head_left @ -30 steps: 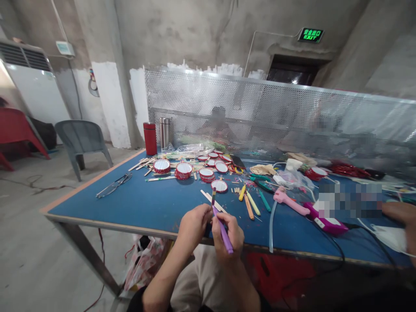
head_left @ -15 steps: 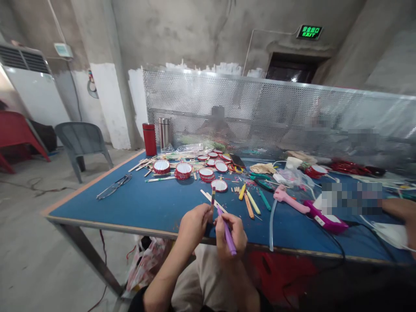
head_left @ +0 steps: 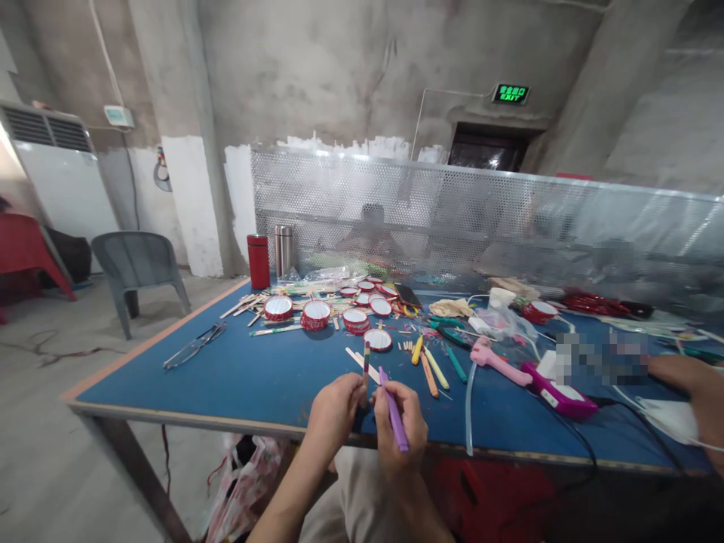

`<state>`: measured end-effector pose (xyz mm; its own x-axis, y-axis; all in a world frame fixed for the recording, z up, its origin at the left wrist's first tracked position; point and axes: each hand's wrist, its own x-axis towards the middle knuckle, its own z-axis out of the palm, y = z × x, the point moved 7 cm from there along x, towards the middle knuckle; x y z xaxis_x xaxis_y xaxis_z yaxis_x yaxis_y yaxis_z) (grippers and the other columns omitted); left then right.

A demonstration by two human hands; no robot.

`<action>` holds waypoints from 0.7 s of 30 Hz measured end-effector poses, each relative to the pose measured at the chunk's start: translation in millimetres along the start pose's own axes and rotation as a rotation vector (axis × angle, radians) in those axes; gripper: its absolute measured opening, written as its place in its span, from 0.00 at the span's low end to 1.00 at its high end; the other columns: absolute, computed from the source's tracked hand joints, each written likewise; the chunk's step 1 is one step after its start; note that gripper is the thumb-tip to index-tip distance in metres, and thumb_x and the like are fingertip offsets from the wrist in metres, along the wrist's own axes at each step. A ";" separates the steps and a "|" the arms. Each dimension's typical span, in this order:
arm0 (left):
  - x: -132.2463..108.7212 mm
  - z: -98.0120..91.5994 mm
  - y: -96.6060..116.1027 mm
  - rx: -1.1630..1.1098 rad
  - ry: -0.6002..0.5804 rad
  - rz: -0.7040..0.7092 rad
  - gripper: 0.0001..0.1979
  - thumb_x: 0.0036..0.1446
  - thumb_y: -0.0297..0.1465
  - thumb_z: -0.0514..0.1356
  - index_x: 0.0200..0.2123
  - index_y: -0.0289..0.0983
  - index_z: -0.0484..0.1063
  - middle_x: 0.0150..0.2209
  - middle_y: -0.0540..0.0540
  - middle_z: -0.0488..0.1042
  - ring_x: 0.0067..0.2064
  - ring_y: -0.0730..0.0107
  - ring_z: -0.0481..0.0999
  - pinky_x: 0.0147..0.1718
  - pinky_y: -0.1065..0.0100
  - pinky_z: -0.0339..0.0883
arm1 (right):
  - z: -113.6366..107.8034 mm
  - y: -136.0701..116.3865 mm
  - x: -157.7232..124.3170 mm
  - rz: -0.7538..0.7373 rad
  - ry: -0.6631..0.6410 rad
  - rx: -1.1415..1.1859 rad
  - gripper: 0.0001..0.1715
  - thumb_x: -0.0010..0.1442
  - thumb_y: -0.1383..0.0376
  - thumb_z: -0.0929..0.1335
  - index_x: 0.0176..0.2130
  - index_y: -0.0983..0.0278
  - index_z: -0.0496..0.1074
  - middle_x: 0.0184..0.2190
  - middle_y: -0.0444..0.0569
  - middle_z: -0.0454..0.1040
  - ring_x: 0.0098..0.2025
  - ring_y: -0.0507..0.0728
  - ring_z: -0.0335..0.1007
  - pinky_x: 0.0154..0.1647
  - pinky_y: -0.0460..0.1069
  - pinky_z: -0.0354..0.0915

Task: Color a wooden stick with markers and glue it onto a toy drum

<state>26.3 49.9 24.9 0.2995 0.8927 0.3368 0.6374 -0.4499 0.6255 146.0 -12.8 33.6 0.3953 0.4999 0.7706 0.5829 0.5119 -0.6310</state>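
Observation:
My left hand point(head_left: 333, 411) pinches a thin wooden stick point(head_left: 366, 360) with coloured bands, held upright over the near edge of the blue table point(head_left: 249, 369). My right hand point(head_left: 400, 428) grips a purple marker point(head_left: 392, 408) like a pen, its tip close beside the stick. Both hands are closed. On the table beyond them lie other markers: yellow point(head_left: 417, 349), orange point(head_left: 428, 372), green point(head_left: 454, 363).
Several small red-and-white drums point(head_left: 315, 314) and loose sticks fill the table's middle. A pink glue gun point(head_left: 501, 361), a red flask point(head_left: 259, 261), a steel flask point(head_left: 283, 251) and glasses point(head_left: 195, 345) lie around. Another person's hand point(head_left: 693, 385) rests at the right. A grey chair point(head_left: 139, 268) stands left.
The view has tilted up slightly, so everything sits lower in the picture. The purple marker has turned a little more upright beside the stick; both hands keep their grips.

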 end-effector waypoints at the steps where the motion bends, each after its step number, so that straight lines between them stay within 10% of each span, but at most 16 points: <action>1: 0.2 0.4 0.0 -0.001 -0.006 0.004 0.13 0.60 0.31 0.47 0.24 0.39 0.63 0.26 0.51 0.69 0.30 0.72 0.68 0.30 0.73 0.55 | 0.5 0.9 1.9 0.041 -0.022 0.041 0.09 0.60 0.62 0.64 0.38 0.64 0.70 0.29 0.47 0.76 0.28 0.53 0.74 0.30 0.46 0.69; 21: -0.3 -0.8 1.7 0.123 -0.040 -0.026 0.12 0.61 0.29 0.48 0.28 0.38 0.68 0.31 0.49 0.74 0.34 0.69 0.72 0.32 0.73 0.59 | -0.6 -5.8 0.0 -0.065 -0.022 0.042 0.06 0.60 0.64 0.65 0.36 0.64 0.70 0.29 0.46 0.74 0.30 0.54 0.72 0.33 0.48 0.68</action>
<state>26.7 48.7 26.4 0.3080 0.9055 0.2918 0.7272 -0.4218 0.5416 143.0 -16.2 37.3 0.3416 0.4799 0.8081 0.5759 0.5726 -0.5835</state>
